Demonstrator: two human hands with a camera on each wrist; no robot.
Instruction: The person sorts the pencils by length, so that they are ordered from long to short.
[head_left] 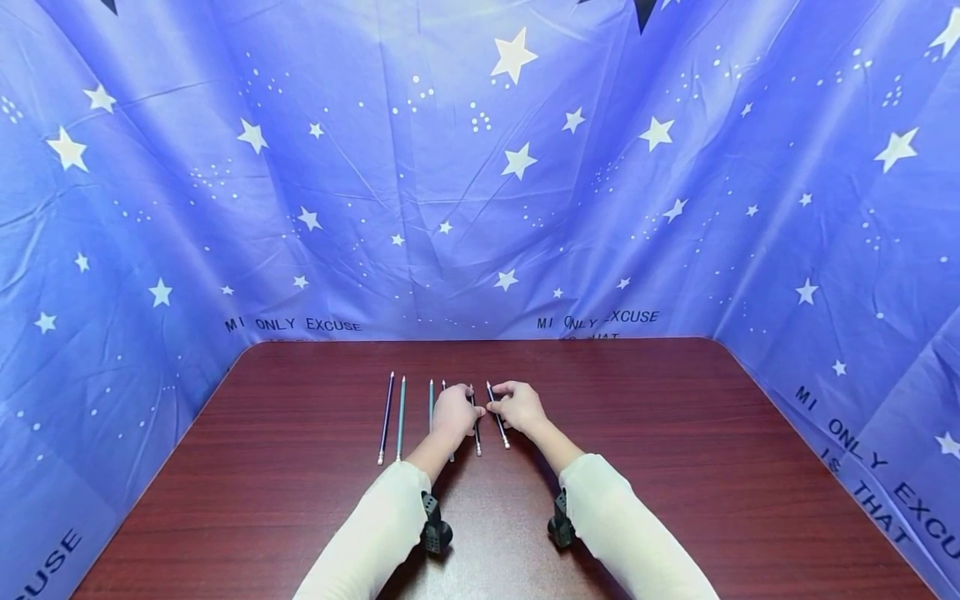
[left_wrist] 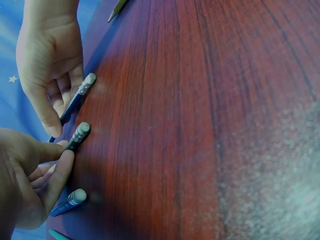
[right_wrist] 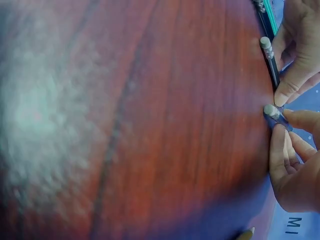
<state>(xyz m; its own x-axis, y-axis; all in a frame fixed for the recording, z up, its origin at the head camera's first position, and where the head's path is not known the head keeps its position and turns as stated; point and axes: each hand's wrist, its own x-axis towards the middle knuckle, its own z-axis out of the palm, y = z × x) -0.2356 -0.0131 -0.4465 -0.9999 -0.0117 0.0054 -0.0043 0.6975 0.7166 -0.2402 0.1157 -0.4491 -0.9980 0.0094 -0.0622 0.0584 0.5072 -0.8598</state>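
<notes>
Several pencils with white erasers lie in a row on the table, tips pointing away. My left hand pinches a black pencil between thumb and finger; its eraser end shows in the left wrist view. My right hand pinches a dark blue pencil just to the right, eraser end toward me. The two hands are close together, thumbs nearly meeting. Left of them lie a purple pencil, a teal pencil and another teal pencil. A blue pencil is partly hidden by my left hand.
The brown wooden table ends at a blue star-patterned curtain at the back and sides. In the left wrist view, a yellowish pointed tip shows at the top edge. A black wrist camera sits on my left sleeve.
</notes>
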